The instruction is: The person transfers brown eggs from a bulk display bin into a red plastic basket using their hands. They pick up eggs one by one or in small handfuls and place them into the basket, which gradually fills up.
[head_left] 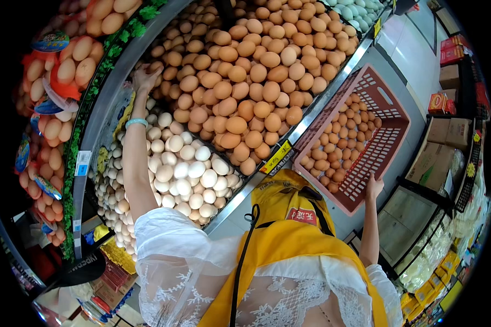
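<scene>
My left hand reaches to the far left edge of a large heap of brown eggs. Its fingers curl round a brown egg, partly hidden by the hand. Under my left forearm lies a heap of paler, cream-coloured eggs. On the right, my right hand grips the near right rim of a pinkish-brown plastic basket. Many brown eggs lie inside the basket, which is tilted against the metal edge of the display.
A metal rail with a yellow price sign borders the heaps. Netted egg bags hang beyond a leafy green trim at left. Pale bluish eggs lie at the far right. Cardboard boxes and shelves stand along the right.
</scene>
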`<state>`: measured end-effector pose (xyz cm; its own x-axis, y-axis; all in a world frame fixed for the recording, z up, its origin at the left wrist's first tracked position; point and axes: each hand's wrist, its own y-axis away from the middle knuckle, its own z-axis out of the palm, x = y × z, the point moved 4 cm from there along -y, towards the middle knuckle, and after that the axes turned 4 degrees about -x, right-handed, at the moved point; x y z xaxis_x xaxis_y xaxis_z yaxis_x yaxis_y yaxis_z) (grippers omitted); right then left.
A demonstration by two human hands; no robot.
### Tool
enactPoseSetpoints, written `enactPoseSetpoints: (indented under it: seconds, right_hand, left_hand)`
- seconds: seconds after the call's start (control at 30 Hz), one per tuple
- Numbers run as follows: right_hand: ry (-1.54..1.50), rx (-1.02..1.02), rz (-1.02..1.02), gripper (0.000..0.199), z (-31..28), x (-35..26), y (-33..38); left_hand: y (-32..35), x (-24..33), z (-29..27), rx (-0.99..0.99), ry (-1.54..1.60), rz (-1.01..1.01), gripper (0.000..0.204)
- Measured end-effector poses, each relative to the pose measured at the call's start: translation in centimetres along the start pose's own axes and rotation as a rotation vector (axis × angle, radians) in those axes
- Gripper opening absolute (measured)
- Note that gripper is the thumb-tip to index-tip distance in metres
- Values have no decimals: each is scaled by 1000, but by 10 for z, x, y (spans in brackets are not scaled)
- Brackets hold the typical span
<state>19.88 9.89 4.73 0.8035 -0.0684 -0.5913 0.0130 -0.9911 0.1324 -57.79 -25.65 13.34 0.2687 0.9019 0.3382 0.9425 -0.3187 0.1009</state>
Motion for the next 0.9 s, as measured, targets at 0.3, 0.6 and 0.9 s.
enactPoseSetpoints:
  seconds: [0.3, 0.6, 0.9]
  right_hand:
    - [-1, -9, 2, 30, 8, 6, -6]
    - [23, 8, 142, 33, 9, 16, -5]
    - [-10, 10, 265, 32, 1, -3, 1]
  left_hand:
    - [-28, -45, 19, -127, 588, 244, 54]
    - [233, 232, 5, 219, 848, 570, 19]
    - [416, 396, 321, -872, -353, 1179, 42]
